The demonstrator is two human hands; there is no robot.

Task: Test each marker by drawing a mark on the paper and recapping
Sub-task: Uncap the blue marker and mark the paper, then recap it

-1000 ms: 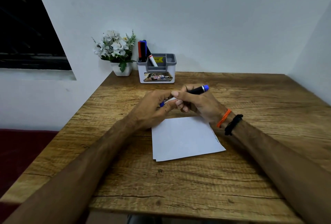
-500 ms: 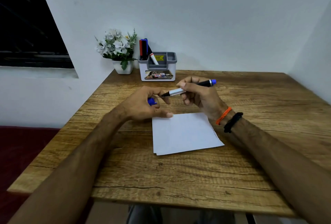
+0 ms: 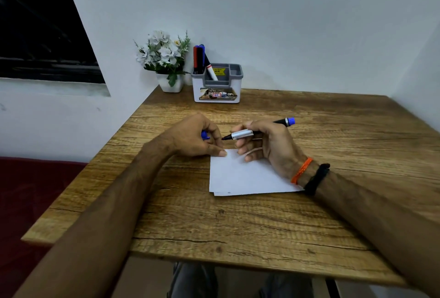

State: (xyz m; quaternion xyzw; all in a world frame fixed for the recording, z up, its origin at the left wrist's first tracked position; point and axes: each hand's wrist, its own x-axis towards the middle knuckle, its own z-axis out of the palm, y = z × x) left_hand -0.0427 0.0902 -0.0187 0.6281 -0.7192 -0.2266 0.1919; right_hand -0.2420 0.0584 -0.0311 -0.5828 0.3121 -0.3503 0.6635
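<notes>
A blank white paper [image 3: 247, 176] lies on the wooden table [image 3: 238, 226]. My right hand [image 3: 266, 143] grips an uncapped blue marker [image 3: 242, 134], tip pointing left just above the paper's far left corner, blue end up to the right. My left hand [image 3: 197, 138] holds the blue cap [image 3: 204, 135] in curled fingers, with one fingertip pressing on the paper's far left corner. Several more markers [image 3: 200, 59] stand in a grey-and-white desk organizer [image 3: 217, 88] at the back.
A white pot of artificial flowers [image 3: 166, 62] stands left of the organizer, against the wall. A dark window [image 3: 42, 35] is at the left. The table's left edge drops to a dark red surface [image 3: 31, 190].
The cap came off the marker into my left hand. Both hands have lowered toward the paper, and a left fingertip now rests on its corner.
</notes>
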